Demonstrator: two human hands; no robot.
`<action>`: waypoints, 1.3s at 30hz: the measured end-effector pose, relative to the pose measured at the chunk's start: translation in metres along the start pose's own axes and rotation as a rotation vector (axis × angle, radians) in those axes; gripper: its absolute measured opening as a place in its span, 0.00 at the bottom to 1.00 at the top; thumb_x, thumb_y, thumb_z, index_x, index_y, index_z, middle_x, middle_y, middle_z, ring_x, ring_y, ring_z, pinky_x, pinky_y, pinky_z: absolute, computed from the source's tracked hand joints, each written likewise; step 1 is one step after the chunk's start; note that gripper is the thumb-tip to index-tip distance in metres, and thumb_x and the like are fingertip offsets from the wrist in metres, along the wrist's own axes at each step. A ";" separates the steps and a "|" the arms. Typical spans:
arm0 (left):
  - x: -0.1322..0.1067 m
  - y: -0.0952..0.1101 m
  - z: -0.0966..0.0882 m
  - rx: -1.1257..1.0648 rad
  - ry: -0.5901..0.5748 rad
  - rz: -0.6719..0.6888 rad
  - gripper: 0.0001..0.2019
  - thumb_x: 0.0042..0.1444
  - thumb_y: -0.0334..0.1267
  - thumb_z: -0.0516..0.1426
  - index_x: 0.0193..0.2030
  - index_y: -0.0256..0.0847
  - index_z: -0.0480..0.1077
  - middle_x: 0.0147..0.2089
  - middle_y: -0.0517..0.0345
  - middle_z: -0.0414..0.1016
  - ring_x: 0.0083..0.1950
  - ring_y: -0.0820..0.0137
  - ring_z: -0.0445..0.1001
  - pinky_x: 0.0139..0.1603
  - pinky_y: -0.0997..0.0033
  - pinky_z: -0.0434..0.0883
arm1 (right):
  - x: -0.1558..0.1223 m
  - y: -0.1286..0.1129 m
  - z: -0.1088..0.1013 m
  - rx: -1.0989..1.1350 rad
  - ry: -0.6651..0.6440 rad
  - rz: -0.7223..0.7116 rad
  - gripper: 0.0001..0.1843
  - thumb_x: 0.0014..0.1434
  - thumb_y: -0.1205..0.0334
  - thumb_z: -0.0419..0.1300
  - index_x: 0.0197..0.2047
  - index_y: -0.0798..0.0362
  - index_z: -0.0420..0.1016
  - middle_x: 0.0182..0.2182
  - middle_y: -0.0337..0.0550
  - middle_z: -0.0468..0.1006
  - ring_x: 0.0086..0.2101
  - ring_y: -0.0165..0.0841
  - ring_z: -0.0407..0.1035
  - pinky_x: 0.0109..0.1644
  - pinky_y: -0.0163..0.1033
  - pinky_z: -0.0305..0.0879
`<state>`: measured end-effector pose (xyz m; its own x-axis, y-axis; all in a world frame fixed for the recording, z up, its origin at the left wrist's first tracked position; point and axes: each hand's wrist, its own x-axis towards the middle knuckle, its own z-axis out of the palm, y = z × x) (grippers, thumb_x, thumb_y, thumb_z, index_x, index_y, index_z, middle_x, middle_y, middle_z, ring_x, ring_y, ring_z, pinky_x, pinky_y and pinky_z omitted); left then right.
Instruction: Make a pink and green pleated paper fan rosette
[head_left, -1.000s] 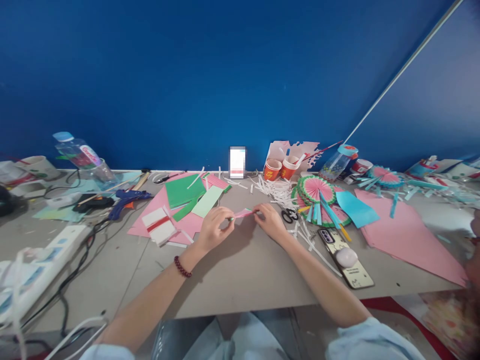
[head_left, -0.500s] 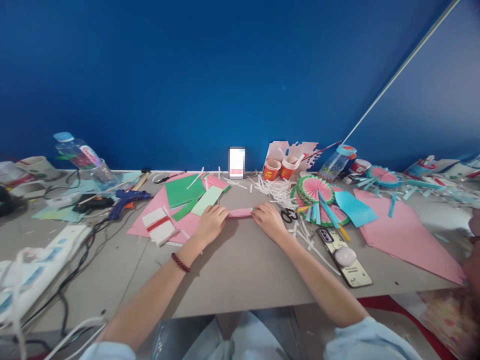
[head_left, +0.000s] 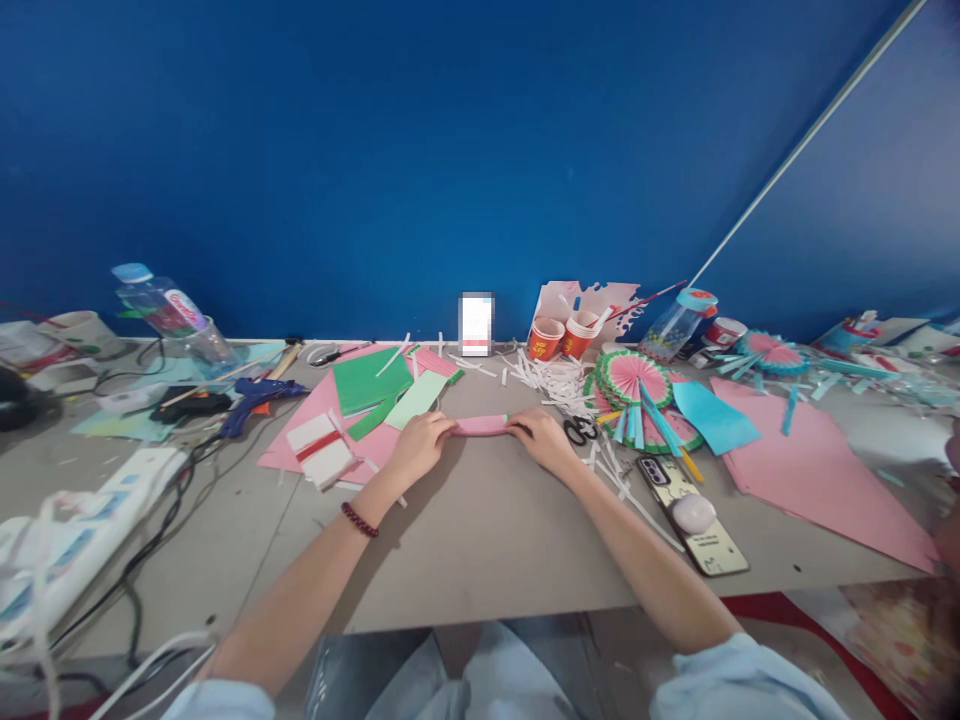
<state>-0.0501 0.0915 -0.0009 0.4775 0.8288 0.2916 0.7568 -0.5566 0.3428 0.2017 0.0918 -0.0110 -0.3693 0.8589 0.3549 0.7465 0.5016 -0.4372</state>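
So both hands are pinching a folded pink paper strip (head_left: 481, 427), one at each end. The left hand (head_left: 421, 442) has its fingers closed on the left end and the right hand (head_left: 544, 440) grips the right end, where a bit of green peeks out. Middle of the strip sits bare between the two grips, running left to right over the gray table (head_left: 480, 540). Light green paper (head_left: 415, 400) lies just on the far side of the left hand, and black-handled scissors (head_left: 580, 431) are just right of the right one.
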 end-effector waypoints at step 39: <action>0.003 -0.002 0.004 -0.187 -0.014 0.026 0.12 0.62 0.41 0.50 0.37 0.42 0.73 0.37 0.56 0.73 0.41 0.68 0.71 0.42 0.69 0.66 | -0.002 0.003 -0.010 0.019 -0.062 0.041 0.06 0.58 0.68 0.57 0.35 0.53 0.76 0.33 0.43 0.79 0.38 0.36 0.69 0.44 0.39 0.61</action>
<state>-0.0485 0.0951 -0.0044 0.5032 0.8139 0.2905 0.6486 -0.5778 0.4955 0.2096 0.0904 -0.0048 -0.3730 0.8832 0.2845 0.7511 0.4674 -0.4662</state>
